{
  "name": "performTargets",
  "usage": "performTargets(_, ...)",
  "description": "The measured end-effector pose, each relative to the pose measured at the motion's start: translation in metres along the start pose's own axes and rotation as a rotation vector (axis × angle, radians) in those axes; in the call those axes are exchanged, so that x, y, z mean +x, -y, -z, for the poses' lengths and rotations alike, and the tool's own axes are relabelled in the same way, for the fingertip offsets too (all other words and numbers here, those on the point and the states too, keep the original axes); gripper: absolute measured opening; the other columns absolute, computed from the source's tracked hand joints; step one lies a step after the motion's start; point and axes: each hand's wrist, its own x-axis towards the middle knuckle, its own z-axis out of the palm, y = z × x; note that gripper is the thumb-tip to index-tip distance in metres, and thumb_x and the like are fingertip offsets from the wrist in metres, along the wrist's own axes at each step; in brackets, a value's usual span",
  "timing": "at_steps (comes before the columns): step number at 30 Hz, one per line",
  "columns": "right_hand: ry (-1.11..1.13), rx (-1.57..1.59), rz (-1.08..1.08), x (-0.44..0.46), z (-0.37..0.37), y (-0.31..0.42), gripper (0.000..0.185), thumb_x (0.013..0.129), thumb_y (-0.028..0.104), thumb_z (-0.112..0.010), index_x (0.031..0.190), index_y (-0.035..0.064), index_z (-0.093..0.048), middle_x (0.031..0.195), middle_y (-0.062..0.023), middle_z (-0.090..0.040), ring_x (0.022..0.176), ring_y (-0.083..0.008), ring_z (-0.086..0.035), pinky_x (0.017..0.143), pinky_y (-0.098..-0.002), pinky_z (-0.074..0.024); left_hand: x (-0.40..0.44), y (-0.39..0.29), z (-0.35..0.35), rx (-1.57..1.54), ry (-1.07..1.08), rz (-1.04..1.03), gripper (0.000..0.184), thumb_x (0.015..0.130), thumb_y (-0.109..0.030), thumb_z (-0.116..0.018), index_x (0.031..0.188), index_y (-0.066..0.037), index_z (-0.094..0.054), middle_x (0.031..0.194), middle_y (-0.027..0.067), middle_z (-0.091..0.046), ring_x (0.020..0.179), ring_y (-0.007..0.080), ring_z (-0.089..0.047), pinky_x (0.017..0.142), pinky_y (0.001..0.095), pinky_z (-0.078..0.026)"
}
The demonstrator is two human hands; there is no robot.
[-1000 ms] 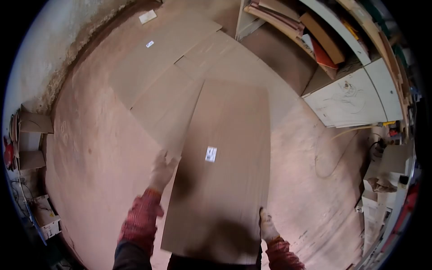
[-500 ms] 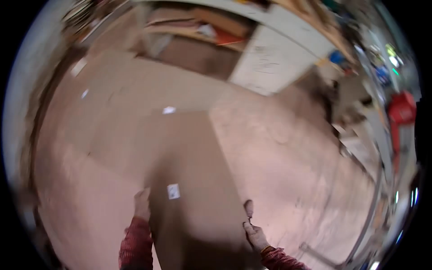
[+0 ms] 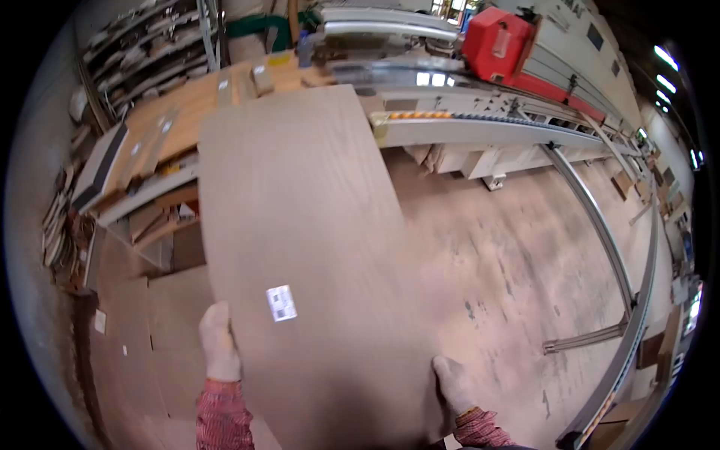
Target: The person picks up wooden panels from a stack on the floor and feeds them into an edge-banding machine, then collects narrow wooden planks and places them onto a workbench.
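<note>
A long, wood-grained panel (image 3: pixel 315 195) stretches away in front of me, raised above the floor. A white printed label (image 3: pixel 282 303) is stuck on its face. My left hand (image 3: pixel 220 341) is closed on the left edge of the panel, with the thumb side showing. At the right edge my right hand (image 3: pixel 454 382) grips the same panel lower down. The fingers of both hands are partly hidden behind the panel.
Beyond the panel stands a workbench (image 3: pixel 176 191) with wooden strips on top. A machine with a red housing (image 3: pixel 496 45) and a long rail (image 3: pixel 480 133) spans the back right. A metal frame (image 3: pixel 600 217) stands on the right. Other panels (image 3: pixel 176 330) lie at left.
My view has swung up and to the right, from the floor and lying panels to the bench and machine. The held panel has come along, lifted higher in both hands.
</note>
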Motion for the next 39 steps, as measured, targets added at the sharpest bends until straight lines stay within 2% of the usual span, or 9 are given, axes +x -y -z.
performTargets(5, -0.274, -0.175, 0.028, 0.082, 0.131, 0.052, 0.047, 0.103, 0.039, -0.058, 0.11, -0.0055, -0.07, 0.097, -0.0084, -0.072, 0.091, -0.0183, -0.062, 0.085, -0.0359, -0.0507, 0.064, 0.059, -0.169, 0.144, 0.188, -0.078, 0.025, 0.101, -0.023, -0.06, 0.087, -0.003, -0.063, 0.085, -0.0028, -0.058, 0.083, 0.008, -0.051, 0.075, 0.03, -0.043)
performTargets(10, -0.507, -0.358, 0.201, 0.175, 0.251, 0.052, 0.058, 0.102, 0.047, -0.053, 0.116, -0.0078, -0.069, 0.112, -0.0278, -0.072, 0.11, -0.0423, -0.067, 0.098, -0.0456, -0.0473, 0.05, 0.05, -0.356, -0.079, 0.186, 0.147, 0.026, 0.098, -0.023, -0.062, 0.085, -0.001, -0.063, 0.081, -0.0003, -0.059, 0.078, 0.0103, -0.053, 0.071, 0.0314, -0.044)
performTargets(16, -0.503, -0.536, 0.193, 0.252, 0.371, 0.108, 0.062, 0.104, 0.049, -0.048, 0.121, -0.0074, -0.067, 0.122, -0.0347, -0.065, 0.122, -0.0494, -0.058, 0.106, -0.0481, -0.0428, 0.092, 0.102, -0.481, -0.1, 0.281, 0.299, 0.028, 0.1, -0.021, -0.062, 0.106, 0.006, -0.066, 0.106, 0.0118, -0.071, 0.097, 0.0221, -0.067, 0.085, 0.0371, -0.055)
performTargets(24, -0.449, -0.994, -0.041, 0.372, 0.49, 0.144, 0.06, 0.106, 0.057, -0.033, 0.132, 0.0122, -0.065, 0.12, -0.0347, -0.065, 0.112, -0.052, -0.062, 0.097, -0.0545, -0.049, 0.127, 0.137, -0.601, 0.055, 0.442, 0.319, 0.036, 0.098, -0.028, -0.061, 0.092, 0.006, -0.067, 0.091, 0.0108, -0.069, 0.082, 0.0196, -0.066, 0.069, 0.0377, -0.053)
performTargets(28, -0.533, -0.989, -0.05, 0.388, 0.51, 0.148, 0.071, 0.105, 0.063, -0.032, 0.137, 0.0072, -0.062, 0.125, -0.0345, -0.063, 0.12, -0.0511, -0.059, 0.105, -0.0528, -0.0447, 0.13, 0.039, -0.608, 0.338, 0.802, 0.466, 0.035, 0.097, -0.028, -0.06, 0.097, 0.005, -0.068, 0.094, 0.0152, -0.07, 0.082, 0.0225, -0.068, 0.071, 0.0398, -0.054)
performTargets(30, -0.644, -0.921, -0.061, 0.379, 0.496, 0.193, 0.079, 0.102, 0.066, -0.035, 0.138, 0.0002, -0.061, 0.131, -0.0337, -0.061, 0.127, -0.0493, -0.055, 0.111, -0.0498, -0.0397, 0.176, 0.031, -0.614, 0.793, 0.926, 0.016, 0.032, 0.096, -0.03, -0.062, 0.098, 0.001, -0.068, 0.086, 0.015, -0.069, 0.077, 0.025, -0.069, 0.069, 0.0391, -0.054)
performTargets(32, -0.587, -0.854, -0.109, 0.378, 0.494, 0.215, 0.082, 0.102, 0.067, -0.036, 0.136, -0.0025, -0.061, 0.136, -0.0326, -0.058, 0.133, -0.0469, -0.052, 0.114, -0.0474, -0.0374, 0.227, 0.027, -0.632, 0.697, 0.475, -0.721, 0.039, 0.092, -0.039, -0.066, 0.098, -0.001, -0.066, 0.078, 0.0136, -0.068, 0.077, 0.0313, -0.069, 0.072, 0.0426, -0.053)
performTargets(35, -0.575, -0.836, -0.171, 0.372, 0.478, 0.238, 0.078, 0.103, 0.064, -0.037, 0.133, -0.0024, -0.064, 0.137, -0.0321, -0.058, 0.135, -0.0445, -0.05, 0.114, -0.0472, -0.0375, 0.308, 0.025, -0.681, 0.818, 0.238, -0.458, 0.059, 0.09, -0.046, -0.071, 0.12, 0.004, -0.063, 0.105, 0.0202, -0.073, 0.098, 0.0335, -0.07, 0.088, 0.0385, -0.054)
performTargets(39, -0.69, -1.04, 0.105, 0.394, 0.482, 0.227, 0.067, 0.105, 0.056, -0.042, 0.125, -0.0023, -0.068, 0.126, -0.0315, -0.064, 0.118, -0.0492, -0.06, 0.106, -0.0507, -0.0427, 0.345, 0.105, -0.726, -0.047, 0.546, 0.388, 0.056, 0.092, -0.026, -0.075, 0.129, 0.011, -0.06, 0.119, 0.0193, -0.07, 0.104, 0.0293, -0.07, 0.089, 0.041, -0.057)
